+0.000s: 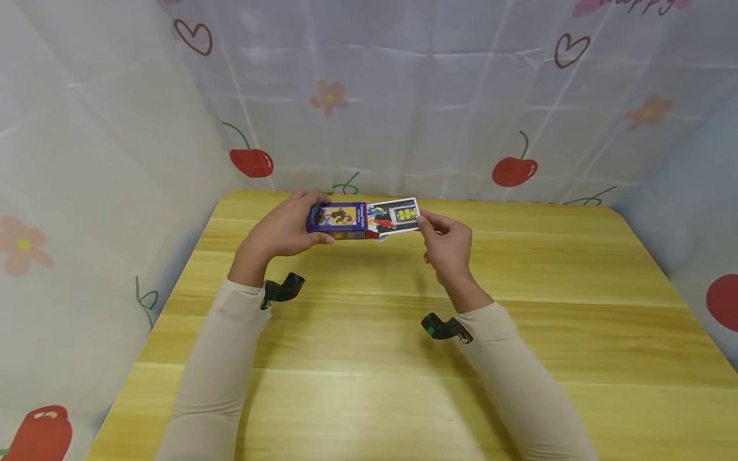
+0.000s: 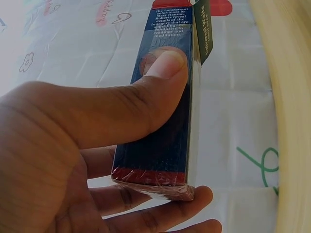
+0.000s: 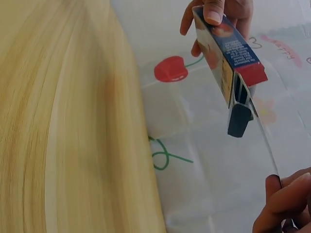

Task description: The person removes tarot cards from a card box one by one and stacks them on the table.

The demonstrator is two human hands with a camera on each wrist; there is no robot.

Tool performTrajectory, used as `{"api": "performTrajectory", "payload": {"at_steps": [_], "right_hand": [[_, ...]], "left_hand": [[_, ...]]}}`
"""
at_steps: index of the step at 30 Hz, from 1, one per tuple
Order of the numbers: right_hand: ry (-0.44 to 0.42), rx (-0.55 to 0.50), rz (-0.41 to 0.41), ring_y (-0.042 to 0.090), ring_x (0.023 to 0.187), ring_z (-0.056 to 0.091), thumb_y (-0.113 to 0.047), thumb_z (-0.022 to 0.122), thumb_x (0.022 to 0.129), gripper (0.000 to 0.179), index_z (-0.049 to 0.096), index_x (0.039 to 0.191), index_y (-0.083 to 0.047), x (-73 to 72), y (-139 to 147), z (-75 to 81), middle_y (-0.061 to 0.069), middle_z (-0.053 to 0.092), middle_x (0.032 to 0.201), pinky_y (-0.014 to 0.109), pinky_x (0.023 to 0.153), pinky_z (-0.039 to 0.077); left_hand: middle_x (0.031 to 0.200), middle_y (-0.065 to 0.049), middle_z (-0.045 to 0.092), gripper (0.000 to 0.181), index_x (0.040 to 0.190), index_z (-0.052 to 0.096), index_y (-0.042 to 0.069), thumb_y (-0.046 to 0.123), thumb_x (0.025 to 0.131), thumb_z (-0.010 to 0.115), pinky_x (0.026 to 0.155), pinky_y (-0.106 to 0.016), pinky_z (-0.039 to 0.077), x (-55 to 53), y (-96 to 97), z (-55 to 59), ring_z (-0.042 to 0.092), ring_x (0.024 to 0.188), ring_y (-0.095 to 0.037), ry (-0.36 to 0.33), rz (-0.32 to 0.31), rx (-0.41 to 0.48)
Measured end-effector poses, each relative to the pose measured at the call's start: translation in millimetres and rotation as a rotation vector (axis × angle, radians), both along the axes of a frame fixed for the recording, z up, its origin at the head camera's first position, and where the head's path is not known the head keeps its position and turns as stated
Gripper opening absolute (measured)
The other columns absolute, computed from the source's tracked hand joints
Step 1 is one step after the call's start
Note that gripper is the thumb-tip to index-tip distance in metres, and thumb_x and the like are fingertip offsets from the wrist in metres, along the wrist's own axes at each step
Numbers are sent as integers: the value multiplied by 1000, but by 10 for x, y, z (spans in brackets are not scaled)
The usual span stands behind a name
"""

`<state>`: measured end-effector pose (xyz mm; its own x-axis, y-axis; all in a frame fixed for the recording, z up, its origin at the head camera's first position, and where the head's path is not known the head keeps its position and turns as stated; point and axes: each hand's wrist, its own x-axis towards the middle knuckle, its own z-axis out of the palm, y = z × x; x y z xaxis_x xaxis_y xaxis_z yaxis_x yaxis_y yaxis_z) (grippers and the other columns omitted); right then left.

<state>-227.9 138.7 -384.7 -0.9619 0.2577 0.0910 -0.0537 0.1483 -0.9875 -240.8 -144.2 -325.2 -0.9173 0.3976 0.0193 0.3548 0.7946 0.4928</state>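
Above the far part of the table, my left hand [image 1: 288, 224] grips a blue tarot card box [image 1: 336, 218] by its left end. In the left wrist view the thumb presses on the narrow printed side of the box [image 2: 160, 116], with fingers behind and below it. My right hand [image 1: 450, 246] pinches the right edge of a picture card [image 1: 394, 216] between thumb and fingers. This card sticks partly out of the box's open right end. A dark end flap [image 3: 239, 119] hangs open there in the right wrist view. How many cards the right hand holds cannot be told.
The light wooden table [image 1: 369, 384] lies under both arms. Behind it hangs a pale curtain [image 1: 415, 115] printed with cherries, flowers and hearts, close beyond the box. Small black wrist mounts [image 1: 444, 327] sit at both cuffs.
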Motion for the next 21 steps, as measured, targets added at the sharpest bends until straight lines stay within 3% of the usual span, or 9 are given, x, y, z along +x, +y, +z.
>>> {"api": "performTrajectory", "payload": {"at_steps": [11,15,21], "right_hand": [[34,64,-60,6,51,41,-25,61,98,29,72,118,-7,-29,331,18,0,58,94,19,40,38],[12,178,-30,8,58,46,-26,57,101,31,70,120,-7,-55,512,-12,5,59,102,19,43,39],[-31,478,17,19,88,52,-23,49,104,30,69,119,-6,-124,779,-70,16,62,111,19,60,41]], "left_hand": [[138,-14,47,72,142,45,9,30,83,81,106,-49,41,-9,10,-14,48,120,-29,-1,-21,12],[139,-14,47,73,143,45,9,30,83,81,106,-49,41,-13,15,-13,47,120,-28,-1,-22,10],[139,-14,47,71,142,46,9,29,83,81,106,-49,41,-18,21,-8,47,120,-28,-1,-28,9]]}}
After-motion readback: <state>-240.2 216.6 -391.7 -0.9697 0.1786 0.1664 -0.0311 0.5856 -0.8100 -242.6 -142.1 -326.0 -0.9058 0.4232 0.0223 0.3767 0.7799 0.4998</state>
